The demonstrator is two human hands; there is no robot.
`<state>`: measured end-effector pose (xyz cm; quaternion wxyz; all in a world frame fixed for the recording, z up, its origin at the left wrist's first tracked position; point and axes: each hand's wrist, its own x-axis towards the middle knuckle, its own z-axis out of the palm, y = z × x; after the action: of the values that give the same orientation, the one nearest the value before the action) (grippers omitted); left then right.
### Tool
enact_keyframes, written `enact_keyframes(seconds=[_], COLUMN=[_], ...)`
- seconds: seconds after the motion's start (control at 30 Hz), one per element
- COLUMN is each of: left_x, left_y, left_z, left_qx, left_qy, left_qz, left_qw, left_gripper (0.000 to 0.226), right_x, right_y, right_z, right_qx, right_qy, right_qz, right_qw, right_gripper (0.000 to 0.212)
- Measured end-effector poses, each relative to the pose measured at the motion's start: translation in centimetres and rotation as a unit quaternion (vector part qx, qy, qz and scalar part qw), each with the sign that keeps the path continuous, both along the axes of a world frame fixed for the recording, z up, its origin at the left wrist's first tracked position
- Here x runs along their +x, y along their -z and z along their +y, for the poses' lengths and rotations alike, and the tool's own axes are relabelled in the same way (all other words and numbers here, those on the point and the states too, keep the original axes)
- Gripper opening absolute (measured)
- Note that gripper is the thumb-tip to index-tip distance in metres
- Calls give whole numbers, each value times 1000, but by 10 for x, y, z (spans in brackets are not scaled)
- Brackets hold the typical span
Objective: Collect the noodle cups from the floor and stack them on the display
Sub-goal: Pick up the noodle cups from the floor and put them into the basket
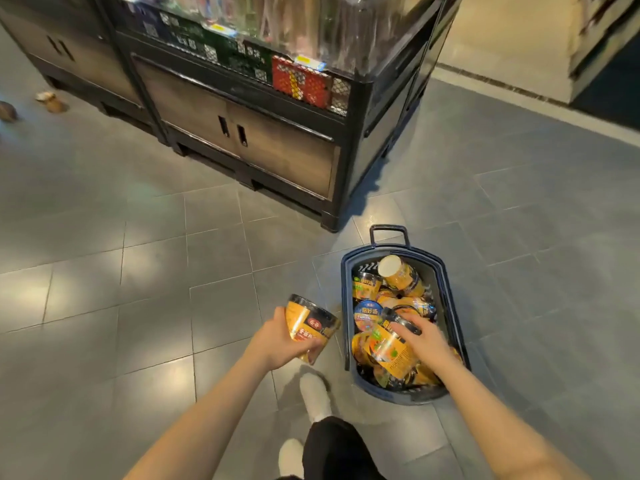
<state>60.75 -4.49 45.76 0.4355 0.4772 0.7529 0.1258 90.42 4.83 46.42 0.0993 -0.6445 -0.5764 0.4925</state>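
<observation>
Now the left grip (277, 341) clasps a glossy tapered noodle cup (311, 325); the right grip (420, 336) curls round another cup (393, 351) in the oval plastic basket (453, 306).

Grey tiled floor (138, 271) carries: dark display stand (242, 140), blue basket (450, 306) just off its corner, two toppled cups (52, 101) far left.
</observation>
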Motion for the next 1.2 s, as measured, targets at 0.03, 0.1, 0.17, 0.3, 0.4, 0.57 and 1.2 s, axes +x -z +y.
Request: enact_keyframes(seconds=[0.03,0.1,0.17,0.3,0.4,0.57,1.2], left_x=[11,32,54,98,132,186,263], left_y=[0,-2,-5,2,15,59,172], left_z=[-2,-1,5,27,50,92,141], left_qx=[-8,-17,-15,-5,2,15,-7], left_qy=[9,25,31,21,-1,-70,-78], left_qz=[0,4,7,2,-6,-38,-37], left_qw=[1000,1000,999,1000,1000,997,996], left_gripper=[106,108,107,96,98,97,109], right_x=[14,41,66,116,150,191,164], right_y=[1,2,3,12,26,69,201], right_z=[-5,-12,-14,1,28,99,199], right_qx=[-3,-3,2,3,14,-1,-85], right_qy=[12,25,39,56,64,30,-196], right_qz=[0,-5,-2,0,-20,-39,29], right_qw=[1000,1000,999,998,998,999,976], right_gripper=[52,50,50,47,43,45,40])
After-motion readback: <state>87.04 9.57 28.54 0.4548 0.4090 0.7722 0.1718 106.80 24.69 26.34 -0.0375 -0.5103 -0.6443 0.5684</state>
